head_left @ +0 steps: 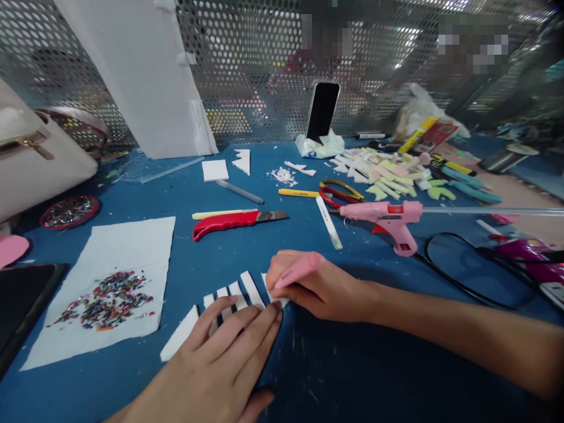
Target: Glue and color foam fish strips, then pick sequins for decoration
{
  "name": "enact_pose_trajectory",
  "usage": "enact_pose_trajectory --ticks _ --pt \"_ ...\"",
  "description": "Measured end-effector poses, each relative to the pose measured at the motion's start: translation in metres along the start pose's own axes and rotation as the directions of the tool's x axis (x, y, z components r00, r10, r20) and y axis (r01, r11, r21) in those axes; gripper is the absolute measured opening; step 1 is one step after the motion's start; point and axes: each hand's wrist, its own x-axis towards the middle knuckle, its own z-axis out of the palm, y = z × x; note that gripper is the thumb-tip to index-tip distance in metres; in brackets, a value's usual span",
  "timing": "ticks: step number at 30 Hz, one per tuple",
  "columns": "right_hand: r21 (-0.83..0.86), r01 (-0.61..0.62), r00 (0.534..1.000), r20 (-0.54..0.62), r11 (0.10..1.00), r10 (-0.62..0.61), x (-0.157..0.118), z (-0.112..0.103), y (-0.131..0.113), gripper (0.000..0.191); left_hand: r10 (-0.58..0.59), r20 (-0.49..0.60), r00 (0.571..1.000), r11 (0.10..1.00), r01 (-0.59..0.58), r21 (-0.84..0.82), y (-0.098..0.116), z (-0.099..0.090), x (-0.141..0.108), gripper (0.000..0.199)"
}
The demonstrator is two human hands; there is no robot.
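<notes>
My right hand (pixel 308 288) is closed around a pink marker (pixel 302 269), its tip down near a white foam piece partly hidden under the fingers. Spread flat, my left hand (pixel 224 352) presses on several white foam strips (pixel 251 289) laid side by side. Its fingertips reach the piece beside my right hand. A wider white strip (pixel 180 333) lies just left of my left fingers. Beyond the hands rests a red-handled knife (pixel 233 223) with its blade pointing right.
A pink glue gun (pixel 392 220) with a black cord lies at right. Cut foam scraps (pixel 388 173) are piled behind it. Scissors (pixel 339 191), more markers and an upright phone (pixel 324 111) stand farther back. At left are a white sheet (pixel 132 241) bearing beads and a bag (pixel 35 153).
</notes>
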Motion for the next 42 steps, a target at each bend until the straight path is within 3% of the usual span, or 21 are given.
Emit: enact_pose_trajectory --ticks 5,10,13,21,35,42 --pt "0.013 -0.039 0.999 -0.008 0.999 0.039 0.0 -0.002 -0.001 0.012 0.046 -0.021 0.999 0.999 -0.046 0.009 -0.004 0.006 -0.003 0.048" --pt "0.188 -0.007 0.992 -0.119 0.982 0.03 0.0 -0.004 0.002 0.013 0.015 -0.063 0.998 1.0 -0.015 -0.003 -0.005 0.012 -0.009 0.045" --pt "0.261 -0.071 0.98 -0.16 0.963 0.116 -0.001 -0.004 0.005 0.014 -0.005 -0.092 0.996 1.0 0.004 -0.005 -0.006 0.014 -0.012 0.04" --pt "0.393 -0.154 0.952 -0.185 0.906 0.242 0.0 -0.005 0.005 0.013 0.034 0.03 0.999 0.991 -0.037 0.125 -0.014 0.014 -0.012 0.058" --pt "0.389 -0.167 0.953 -0.172 0.906 0.25 -0.002 -0.006 0.004 0.015 0.025 0.024 0.999 0.994 -0.027 0.103 -0.014 0.014 -0.013 0.053" --pt "0.176 -0.125 0.986 -0.084 0.976 0.142 -0.001 -0.007 0.001 0.022 0.016 -0.013 1.0 0.997 -0.015 0.078 -0.013 0.016 -0.015 0.044"
